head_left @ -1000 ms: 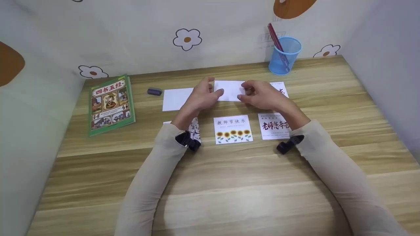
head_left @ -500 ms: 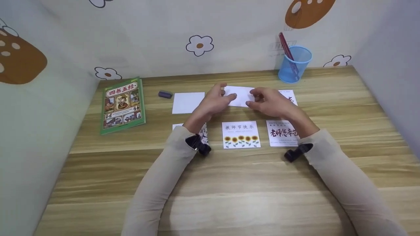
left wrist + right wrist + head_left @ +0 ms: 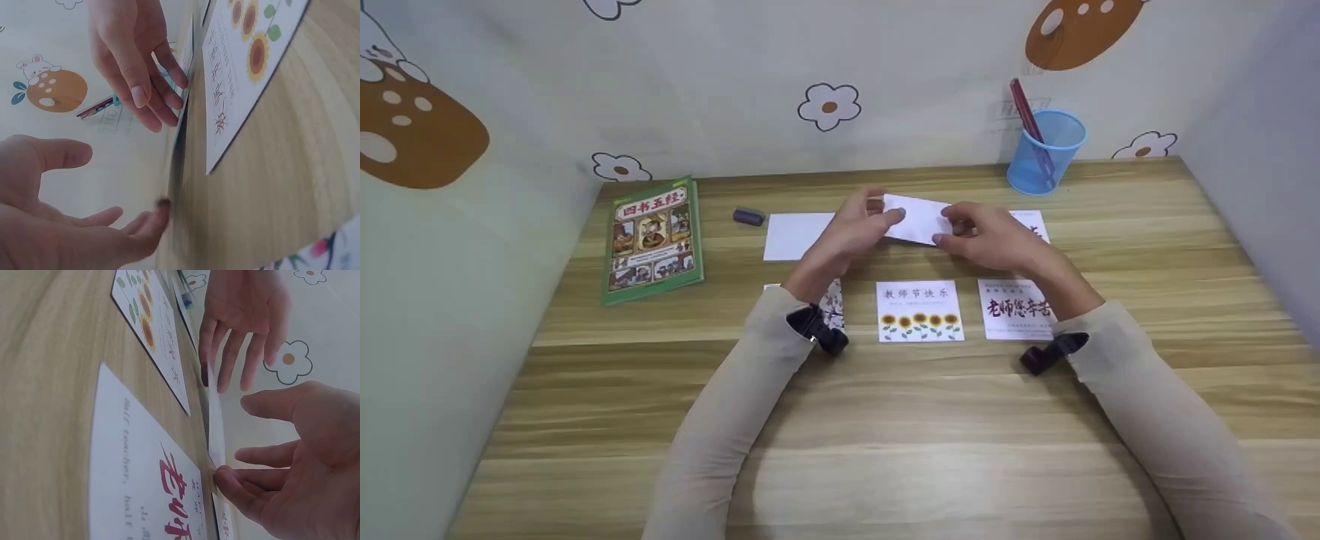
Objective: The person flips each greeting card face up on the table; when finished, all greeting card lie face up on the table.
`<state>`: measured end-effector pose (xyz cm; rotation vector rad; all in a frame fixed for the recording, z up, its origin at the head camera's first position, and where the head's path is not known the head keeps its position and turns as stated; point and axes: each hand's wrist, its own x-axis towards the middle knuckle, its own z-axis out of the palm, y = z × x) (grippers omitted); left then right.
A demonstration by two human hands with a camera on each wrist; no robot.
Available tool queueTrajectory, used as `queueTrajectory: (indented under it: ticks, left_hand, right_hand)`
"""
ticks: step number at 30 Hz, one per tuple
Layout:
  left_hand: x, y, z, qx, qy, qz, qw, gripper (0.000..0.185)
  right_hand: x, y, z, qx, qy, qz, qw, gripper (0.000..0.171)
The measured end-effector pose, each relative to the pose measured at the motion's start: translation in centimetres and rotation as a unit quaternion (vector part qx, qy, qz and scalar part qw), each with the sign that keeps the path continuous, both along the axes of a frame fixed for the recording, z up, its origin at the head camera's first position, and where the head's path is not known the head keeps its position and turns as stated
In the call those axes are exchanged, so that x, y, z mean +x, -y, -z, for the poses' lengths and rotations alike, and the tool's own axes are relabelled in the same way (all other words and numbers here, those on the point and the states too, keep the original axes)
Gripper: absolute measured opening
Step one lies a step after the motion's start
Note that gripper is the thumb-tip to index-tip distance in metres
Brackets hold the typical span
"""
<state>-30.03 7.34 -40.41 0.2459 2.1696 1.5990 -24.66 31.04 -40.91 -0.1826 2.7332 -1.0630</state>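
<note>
A blank white card (image 3: 921, 217) sits tilted at the far middle of the wooden table (image 3: 885, 420), its edge raised off the wood (image 3: 215, 422). My left hand (image 3: 877, 211) touches its left end with straight fingertips (image 3: 160, 205), thumb held apart. My right hand (image 3: 958, 225) meets the right end, one fingertip (image 3: 222, 475) at the card's corner and the thumb clear of it. Just nearer lie a sunflower card (image 3: 919, 311) and a card with red calligraphy (image 3: 1016, 309).
Another blank card (image 3: 795, 236) lies left of the hands, a blossom card (image 3: 832, 304) under my left wrist, and a printed card (image 3: 1031, 223) behind my right hand. A green book (image 3: 654, 238) and dark eraser (image 3: 748, 217) are at the left, a blue pen cup (image 3: 1046, 152) at the back right.
The white card, flat on the table before, now stands tilted between the fingertips of both hands. The hands have drawn slightly closer together, and the head view has shifted.
</note>
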Motion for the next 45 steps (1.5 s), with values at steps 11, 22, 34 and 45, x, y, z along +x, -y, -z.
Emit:
queueTrajectory:
  ticks: [11, 22, 34, 45]
  left_hand:
    - [0.4, -1.1, 0.4, 0.206, 0.051, -0.001, 0.9773, 0.053]
    - [1.4, -1.9, 0.8, 0.152, -0.017, 0.131, 0.9796, 0.044]
    - [0.3, -0.8, 1.3, -0.008, -0.074, 0.005, 0.9972, 0.068]
    - [0.0, 0.5, 0.8, -0.080, -0.069, 0.005, 0.9944, 0.075]
  right_hand:
    - [0.0, 0.3, -0.1, -0.061, -0.027, 0.028, 0.997, 0.053]
    - [0.1, 0.8, -1.0, -0.170, -0.069, 0.117, 0.976, 0.053]
    - [0.4, 0.1, -0.9, -0.179, -0.056, 0.134, 0.973, 0.052]
    - [0.3, 0.2, 0.2, -0.023, -0.023, 0.034, 0.999, 0.057]
